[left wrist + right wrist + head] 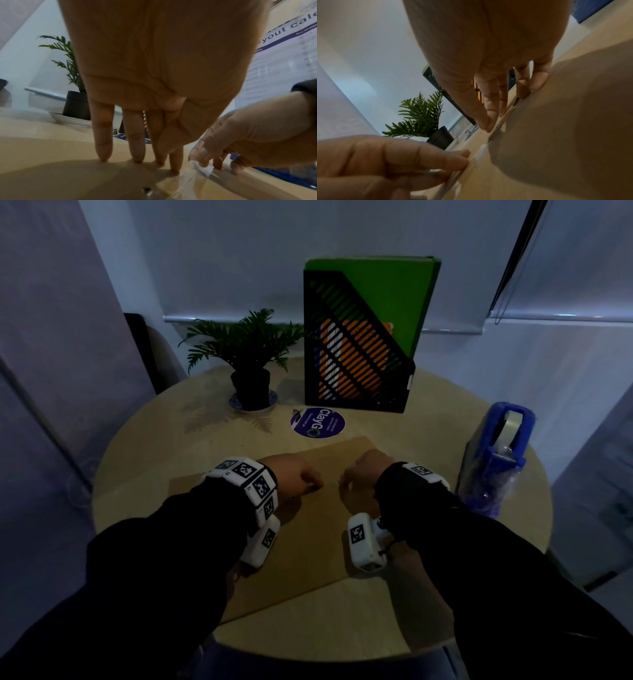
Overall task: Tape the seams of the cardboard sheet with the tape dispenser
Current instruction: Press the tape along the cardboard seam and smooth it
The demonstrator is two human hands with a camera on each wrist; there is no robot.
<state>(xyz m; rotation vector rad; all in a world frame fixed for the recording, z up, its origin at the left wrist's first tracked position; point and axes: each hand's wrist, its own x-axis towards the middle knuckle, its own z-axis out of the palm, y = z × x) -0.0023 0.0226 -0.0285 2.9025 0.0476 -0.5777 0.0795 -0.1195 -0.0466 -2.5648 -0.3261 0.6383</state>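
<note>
Your left hand (pixel 295 475) has straight fingers (pixel 102 135), tips pressed down on the flat brown cardboard sheet (pixel 308 542) lying on the round pale wooden table (pixel 154 440); your right hand (pixel 362 474) pinches the loose crinkled end of a clear glossy tape strip (pixel 205 169) between thumb and fingertip. Risk: thin film may fold onto itself, or go down skewed and trap wrinkles, if you lower it slack. Risk: the light matte sheet could slide on the smooth tabletop should the left hand lift. The blue plastic tape dispenser (pixel 498 450) stands well apart at the right, untouched.
</note>
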